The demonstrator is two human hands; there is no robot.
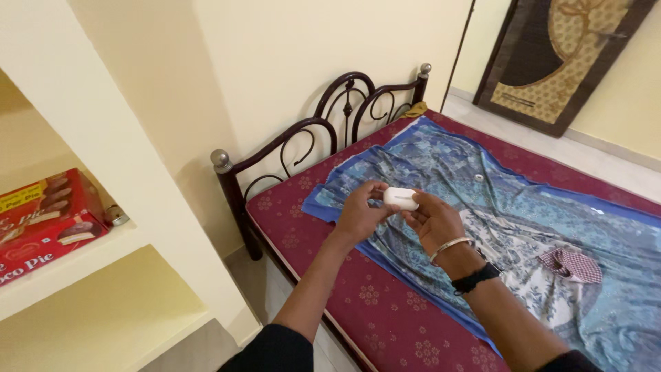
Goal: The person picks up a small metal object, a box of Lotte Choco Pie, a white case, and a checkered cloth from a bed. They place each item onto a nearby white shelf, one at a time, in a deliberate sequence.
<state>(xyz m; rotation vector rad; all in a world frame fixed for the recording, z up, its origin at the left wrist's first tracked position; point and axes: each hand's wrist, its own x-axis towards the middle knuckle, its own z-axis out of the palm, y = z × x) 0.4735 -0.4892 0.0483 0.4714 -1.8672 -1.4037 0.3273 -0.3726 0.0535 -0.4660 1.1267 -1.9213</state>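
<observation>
A small white rounded case point(400, 198) is held between both hands above the bed. My left hand point(361, 213) grips its left end with thumb and fingers. My right hand point(435, 222) holds its right end; that wrist wears a metal bangle and a black band. Below the hands lies a blue patterned cloth point(482, 200) spread over a maroon flowered mattress point(372, 303). I cannot tell whether the case's lid is open.
A dark metal scrolled headboard point(303, 138) stands against the cream wall. At the left, a built-in shelf point(82, 255) carries a red snack box point(41, 220). A small reddish checked cloth point(570, 265) lies on the bed. A dark patterned door point(571, 55) is at the back right.
</observation>
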